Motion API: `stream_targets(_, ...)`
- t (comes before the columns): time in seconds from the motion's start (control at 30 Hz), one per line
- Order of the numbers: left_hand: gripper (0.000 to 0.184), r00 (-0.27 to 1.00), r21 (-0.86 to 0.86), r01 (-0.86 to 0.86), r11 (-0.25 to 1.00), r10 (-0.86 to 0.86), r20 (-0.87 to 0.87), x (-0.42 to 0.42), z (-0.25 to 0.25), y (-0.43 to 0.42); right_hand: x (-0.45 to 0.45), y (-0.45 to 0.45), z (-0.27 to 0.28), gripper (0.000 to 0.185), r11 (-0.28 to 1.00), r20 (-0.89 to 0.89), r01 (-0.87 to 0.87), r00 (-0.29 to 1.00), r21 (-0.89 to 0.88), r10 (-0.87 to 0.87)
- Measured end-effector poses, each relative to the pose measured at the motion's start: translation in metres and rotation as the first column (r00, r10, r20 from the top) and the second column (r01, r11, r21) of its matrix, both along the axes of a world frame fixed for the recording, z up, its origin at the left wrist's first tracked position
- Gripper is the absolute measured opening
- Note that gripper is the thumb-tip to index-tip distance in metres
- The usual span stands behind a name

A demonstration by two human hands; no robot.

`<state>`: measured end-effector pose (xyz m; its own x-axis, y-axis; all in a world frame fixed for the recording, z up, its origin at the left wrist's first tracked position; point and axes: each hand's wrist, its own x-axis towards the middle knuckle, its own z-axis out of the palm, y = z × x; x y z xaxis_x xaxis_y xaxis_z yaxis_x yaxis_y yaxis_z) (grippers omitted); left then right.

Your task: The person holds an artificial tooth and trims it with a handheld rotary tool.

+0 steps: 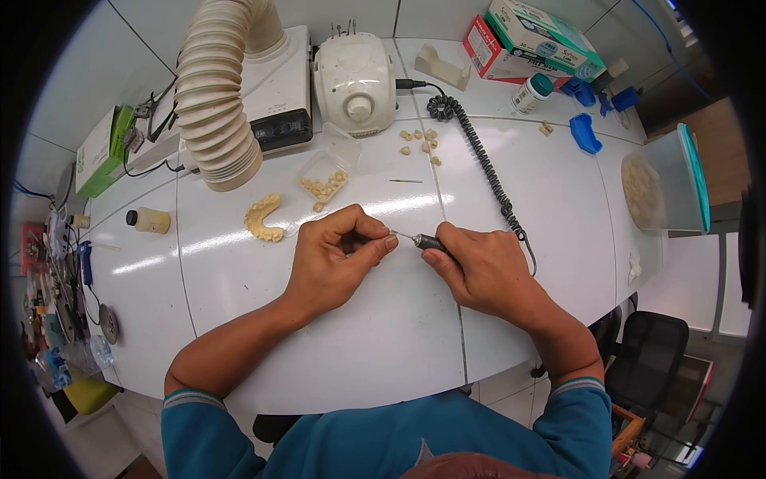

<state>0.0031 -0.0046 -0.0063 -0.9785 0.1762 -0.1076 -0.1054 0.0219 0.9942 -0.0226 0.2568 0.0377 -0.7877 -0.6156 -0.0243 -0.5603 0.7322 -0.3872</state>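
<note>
My right hand [499, 267] is wrapped around a dark rotary handpiece [432, 243], whose thin metal bur [405, 235] points left. At the bur's tip, my left hand [335, 255] is closed in a pinch of thumb and fingers. Whatever sits between those fingertips is too small and covered to make out. Beyond my left hand lies a cream dental arch model [263, 218]. Beside it stands a clear box [339, 156] with several tooth-like pieces [322, 188] inside. A loose bur [405, 181] rests on the white table [383, 335] past the handpiece.
A ribbed suction hose [214, 104] hangs at the back left, near a white control unit [356, 84]. Its coiled cord [484, 156] runs down the right side. Several loose tooth pieces [431, 144], a small bottle [149, 220] and a lidded tub [658, 184] stand around.
</note>
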Motion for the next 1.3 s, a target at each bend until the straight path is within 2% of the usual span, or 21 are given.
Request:
stream_targets(0.37,0.014,1.0,-0.026,-0.018,1.0,0.018,0.022,-0.0003,0.0051,0.0008,-0.0002,0.0007,-0.0021,0.038,0.998,-0.007,0.029,1.0,-0.06,-0.03)
stream_targets(0.67,0.011,0.999,0.074,-0.031,0.997,0.03,0.017,-0.0009,0.005,0.0033,0.0001,0.0011,-0.0011,0.038,0.999,0.007,0.006,1.0,-0.043,-0.005)
stream_targets(0.97,0.013,0.998,-0.013,0.027,1.0,-0.028,-0.056,-0.0008,0.0003,-0.001,-0.0001,0.0011,0.0001,0.037,0.999,0.02,0.003,1.0,-0.04,-0.003)
stream_targets(1.07,0.014,1.0,0.025,0.023,0.999,-0.023,0.017,-0.0019,0.0073,-0.0006,-0.0003,0.0013,0.0013,0.036,0.999,0.027,0.015,1.0,-0.052,-0.013)
stream_targets(1.17,0.02,1.0,0.02,0.013,1.0,-0.013,0.017,-0.0016,0.0083,0.0008,-0.0008,0.0021,0.0008,0.036,0.998,0.026,0.016,1.0,-0.056,-0.015)
stream_targets(1.3,0.022,0.999,-0.014,0.025,1.0,-0.026,-0.042,-0.0015,0.0047,-0.0004,-0.0014,0.0025,0.0015,0.036,0.998,0.036,0.015,0.999,-0.064,-0.012)
